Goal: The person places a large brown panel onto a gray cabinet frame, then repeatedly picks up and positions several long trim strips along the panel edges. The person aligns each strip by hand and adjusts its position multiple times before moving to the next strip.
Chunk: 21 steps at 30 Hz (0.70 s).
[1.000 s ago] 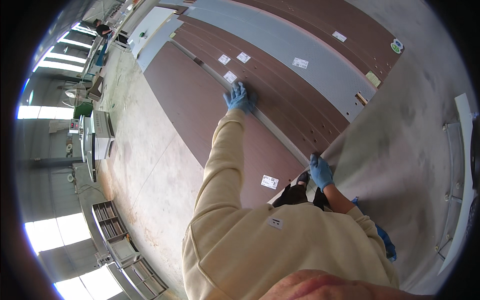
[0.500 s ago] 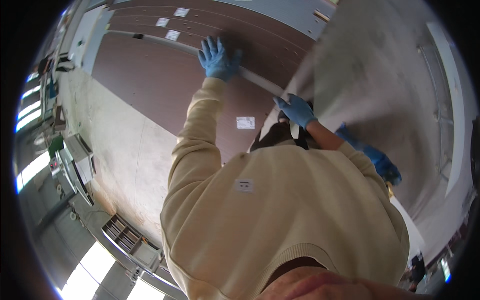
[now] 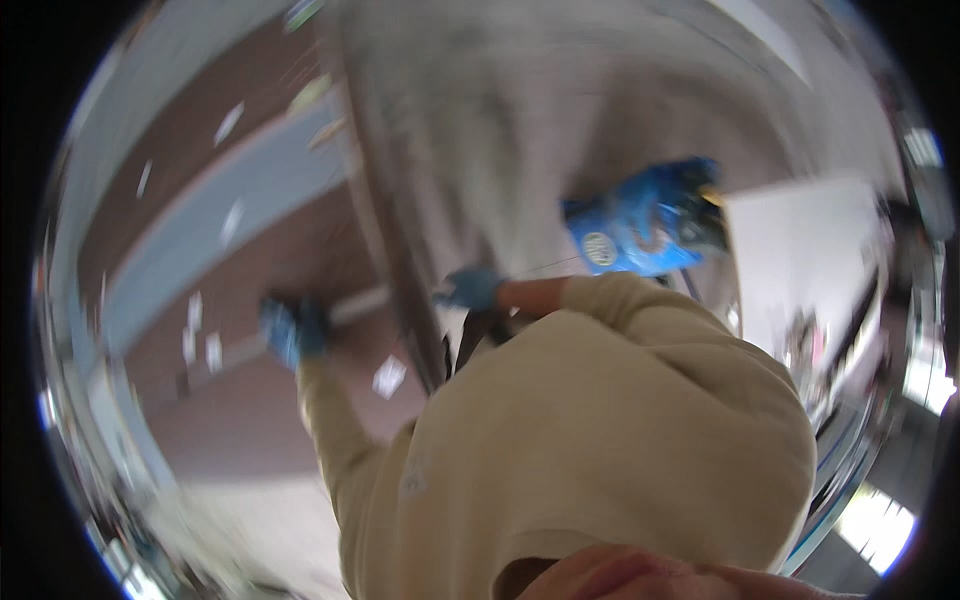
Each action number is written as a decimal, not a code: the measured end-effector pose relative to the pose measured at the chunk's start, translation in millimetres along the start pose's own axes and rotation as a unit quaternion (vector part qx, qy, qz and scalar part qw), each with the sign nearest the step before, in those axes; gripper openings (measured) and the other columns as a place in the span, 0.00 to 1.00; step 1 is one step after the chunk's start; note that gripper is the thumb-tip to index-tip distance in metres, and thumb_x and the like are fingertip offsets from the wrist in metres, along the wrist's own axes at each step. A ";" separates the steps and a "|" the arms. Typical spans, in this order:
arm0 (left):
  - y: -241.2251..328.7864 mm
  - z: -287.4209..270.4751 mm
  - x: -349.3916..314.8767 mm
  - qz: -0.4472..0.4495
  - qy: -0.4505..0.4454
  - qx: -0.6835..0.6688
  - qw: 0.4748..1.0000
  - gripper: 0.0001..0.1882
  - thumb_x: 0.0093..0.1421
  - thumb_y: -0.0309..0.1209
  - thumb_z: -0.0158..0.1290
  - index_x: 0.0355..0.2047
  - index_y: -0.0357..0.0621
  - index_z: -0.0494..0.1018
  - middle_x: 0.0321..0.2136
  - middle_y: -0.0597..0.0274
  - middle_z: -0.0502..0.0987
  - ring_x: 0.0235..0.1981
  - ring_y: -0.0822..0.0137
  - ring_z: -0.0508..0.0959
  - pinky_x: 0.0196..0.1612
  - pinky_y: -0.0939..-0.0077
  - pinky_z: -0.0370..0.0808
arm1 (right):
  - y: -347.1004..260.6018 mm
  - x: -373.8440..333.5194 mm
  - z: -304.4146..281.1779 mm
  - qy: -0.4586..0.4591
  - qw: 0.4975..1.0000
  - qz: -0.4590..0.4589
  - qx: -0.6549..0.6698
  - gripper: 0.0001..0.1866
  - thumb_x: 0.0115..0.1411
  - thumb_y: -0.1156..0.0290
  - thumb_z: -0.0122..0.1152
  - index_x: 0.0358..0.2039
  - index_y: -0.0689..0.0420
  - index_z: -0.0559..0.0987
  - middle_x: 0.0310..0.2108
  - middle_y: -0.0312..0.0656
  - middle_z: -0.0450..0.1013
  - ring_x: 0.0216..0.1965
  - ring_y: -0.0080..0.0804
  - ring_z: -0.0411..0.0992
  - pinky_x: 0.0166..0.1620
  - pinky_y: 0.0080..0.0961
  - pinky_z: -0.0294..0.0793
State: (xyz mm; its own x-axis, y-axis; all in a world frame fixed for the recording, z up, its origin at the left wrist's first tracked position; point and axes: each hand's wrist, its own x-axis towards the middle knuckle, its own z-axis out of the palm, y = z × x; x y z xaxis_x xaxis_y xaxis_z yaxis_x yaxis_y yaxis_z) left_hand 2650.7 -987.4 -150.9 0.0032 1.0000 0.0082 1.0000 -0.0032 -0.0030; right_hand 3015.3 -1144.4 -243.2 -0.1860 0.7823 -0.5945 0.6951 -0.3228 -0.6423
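Observation:
My left hand [image 3: 292, 332], in a blue glove, lies on a large brown panel [image 3: 250, 425], beside a pale strip that runs along it. It looks flat and open, though motion smears the fingers. My right hand [image 3: 472, 288], also gloved in blue, hangs in front of my body just right of the panel's edge. Its fingers are blurred but look apart, with nothing visible in them. A white label [image 3: 389, 377] sits on the panel between the two hands. Several other white labels are stuck farther left on the brown surfaces.
A blue printed plastic bag [image 3: 640, 225] lies at the right, beyond my right arm. Beside it is a white board [image 3: 800, 265]. A light grey-blue panel [image 3: 215, 225] lies among the brown ones at the left. Grey floor [image 3: 480, 120] stretches ahead.
My view has swung to the right, so the panels now appear farther left and the blue bag shows more fully. My left hand remains on the brown panel; the right stays near my body.

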 end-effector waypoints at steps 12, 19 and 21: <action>213.6 33.4 -22.9 0.173 0.273 -0.001 0.947 0.46 0.68 0.62 0.50 0.75 0.44 0.56 0.72 0.37 0.58 0.72 0.37 0.60 0.71 0.42 0.61 | 153.3 -223.6 -21.3 0.201 0.948 0.196 0.152 0.32 0.62 0.41 0.57 0.43 0.62 0.86 0.47 0.57 0.81 0.51 0.55 0.79 0.54 0.46 0.77; 477.6 -7.6 -261.6 0.640 0.047 -0.274 0.717 0.47 0.60 0.44 0.62 0.74 0.39 0.56 0.74 0.35 0.53 0.75 0.34 0.54 0.73 0.36 0.52 | 263.7 -376.8 80.0 0.229 0.880 0.322 0.263 0.33 0.65 0.41 0.56 0.51 0.61 0.83 0.53 0.56 0.79 0.59 0.53 0.76 0.61 0.47 0.73; 503.2 -12.1 -324.4 0.694 -0.033 -0.260 0.670 0.48 0.59 0.47 0.62 0.74 0.39 0.56 0.75 0.35 0.51 0.76 0.35 0.51 0.73 0.38 0.51 | 284.7 -415.2 116.3 0.242 0.848 0.364 0.300 0.33 0.66 0.41 0.55 0.53 0.59 0.83 0.56 0.56 0.77 0.61 0.53 0.74 0.63 0.46 0.71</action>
State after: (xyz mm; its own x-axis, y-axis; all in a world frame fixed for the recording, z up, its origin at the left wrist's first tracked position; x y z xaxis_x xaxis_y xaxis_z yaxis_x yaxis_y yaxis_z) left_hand 3152.9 -1313.5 -143.0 0.9489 0.0281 0.3142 -0.1014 -0.9160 0.3882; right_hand 3209.7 -1623.1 -235.5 0.5487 0.3385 -0.7644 -0.0028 -0.9136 -0.4065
